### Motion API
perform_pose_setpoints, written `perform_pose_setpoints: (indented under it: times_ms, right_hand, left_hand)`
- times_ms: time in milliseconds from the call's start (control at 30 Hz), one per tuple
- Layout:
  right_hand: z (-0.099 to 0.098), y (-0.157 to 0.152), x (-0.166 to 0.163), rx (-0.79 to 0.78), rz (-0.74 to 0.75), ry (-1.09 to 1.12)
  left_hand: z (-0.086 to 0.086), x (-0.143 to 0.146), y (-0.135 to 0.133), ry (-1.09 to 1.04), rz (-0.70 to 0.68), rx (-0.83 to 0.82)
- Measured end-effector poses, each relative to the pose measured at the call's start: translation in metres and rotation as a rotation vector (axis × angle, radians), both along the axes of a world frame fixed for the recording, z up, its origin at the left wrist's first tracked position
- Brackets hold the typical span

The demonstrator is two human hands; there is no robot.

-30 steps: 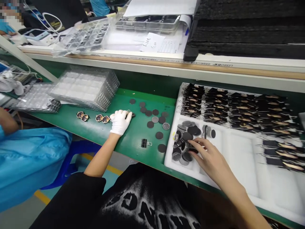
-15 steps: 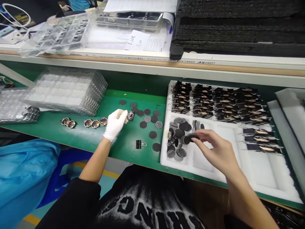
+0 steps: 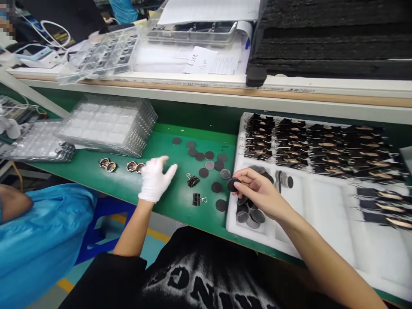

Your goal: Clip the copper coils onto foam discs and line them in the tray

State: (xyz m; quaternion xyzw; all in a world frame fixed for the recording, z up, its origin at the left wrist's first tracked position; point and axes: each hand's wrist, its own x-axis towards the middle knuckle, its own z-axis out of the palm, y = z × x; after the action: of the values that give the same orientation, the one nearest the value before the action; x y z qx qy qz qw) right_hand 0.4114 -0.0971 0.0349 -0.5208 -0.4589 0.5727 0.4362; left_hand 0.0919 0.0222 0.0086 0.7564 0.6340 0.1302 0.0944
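My left hand point(image 3: 157, 178), in a white glove, hovers over the green bench with thumb and fingers apart, holding nothing. A black binder clip point(image 3: 193, 180) lies to its right, and a second binder clip point(image 3: 196, 199) lies just below that one. My bare right hand point(image 3: 255, 189) pinches a black disc point(image 3: 234, 184) at the left rim of the white foam tray point(image 3: 234, 221). Beneath that hand is a pile of dark and clear discs point(image 3: 252, 216), partly hidden by it. Several more flat discs point(image 3: 209, 165) are spread on the bench between my hands.
Small gold-rimmed round pieces point(image 3: 107, 165) lie left of my gloved hand. Stacked clear plastic trays point(image 3: 99, 124) stand behind them. Rows of black clipped pieces point(image 3: 291, 137) fill the foam tray's back. A shelf edge point(image 3: 206, 96) crosses above. A person in blue point(image 3: 48, 231) sits at left.
My left hand has let go of a binder clip, which now lies on the bench, and its fingers have spread. My right hand has moved left with the black disc. The view has shifted slightly.
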Motion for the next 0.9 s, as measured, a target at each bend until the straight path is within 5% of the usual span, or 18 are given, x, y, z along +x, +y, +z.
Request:
perform_pose_setpoints:
  times_ms: [100, 267, 433, 567, 733, 900]
  right_hand:
    - [-0.004, 0.0, 0.0, -0.025, -0.009, 0.039]
    - [-0.005, 0.0, -0.007, -0.087, -0.037, 0.122]
    - [-0.002, -0.001, -0.017, -0.056, -0.105, 0.124]
    - [0.001, -0.001, -0.02, -0.002, -0.146, 0.092]
    - [0.002, -0.005, -0.019, 0.093, -0.051, 0.083]
    - [0.0, -0.005, -0.026, 0.422, -0.141, -0.217]
  left_hand:
    - [-0.006, -0.044, 0.016, 0.276, 0.15, 0.118]
    - [-0.015, -0.07, 0.034, 0.348, 0.042, 0.027]
    - [-0.014, -0.026, 0.029, 0.229, -0.114, 0.093]
    - [-0.02, 0.018, 0.025, 0.024, -0.228, -0.033]
    - [-0.026, 0.037, 0.028, -0.151, -0.212, -0.12]
    - [0.0, 0.052, 0.008, -0.388, -0.14, -0.18]
